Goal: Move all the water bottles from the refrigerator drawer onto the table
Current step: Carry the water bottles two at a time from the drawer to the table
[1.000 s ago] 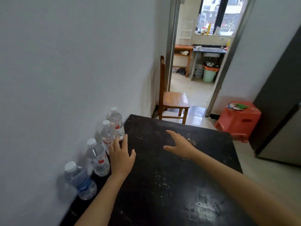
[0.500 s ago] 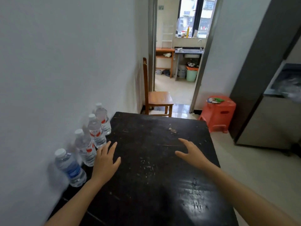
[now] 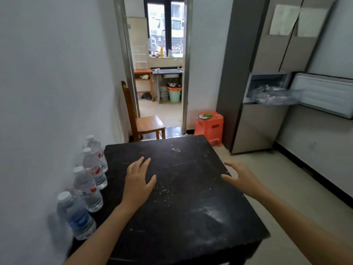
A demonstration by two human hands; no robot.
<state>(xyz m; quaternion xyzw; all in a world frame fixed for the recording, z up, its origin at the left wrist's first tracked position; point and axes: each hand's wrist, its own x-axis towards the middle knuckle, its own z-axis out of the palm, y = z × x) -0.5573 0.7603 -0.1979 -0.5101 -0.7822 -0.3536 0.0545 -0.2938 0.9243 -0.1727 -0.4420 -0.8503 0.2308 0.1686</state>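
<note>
Several clear water bottles stand in a row along the left wall edge of the black table [image 3: 191, 217]: the nearest has a blue label [image 3: 76, 217], then red-labelled ones [image 3: 87, 190] [image 3: 94, 169] [image 3: 96, 150]. My left hand [image 3: 138, 180] hovers over the table right of the bottles, fingers apart, holding nothing. My right hand [image 3: 242, 178] is open and empty over the table's right edge. At the far right the grey refrigerator [image 3: 267, 73] has a pulled-out clear drawer [image 3: 275, 95] with blurred contents.
A wooden chair [image 3: 147, 123] stands beyond the table by the doorway. An orange plastic stool [image 3: 210, 127] sits beside the refrigerator. The open refrigerator door [image 3: 324, 94] juts out on the right. Tiled floor lies between table and refrigerator.
The view has swung right, bringing the refrigerator and its open drawer into sight. Both hands have drifted right, away from the bottles, still empty.
</note>
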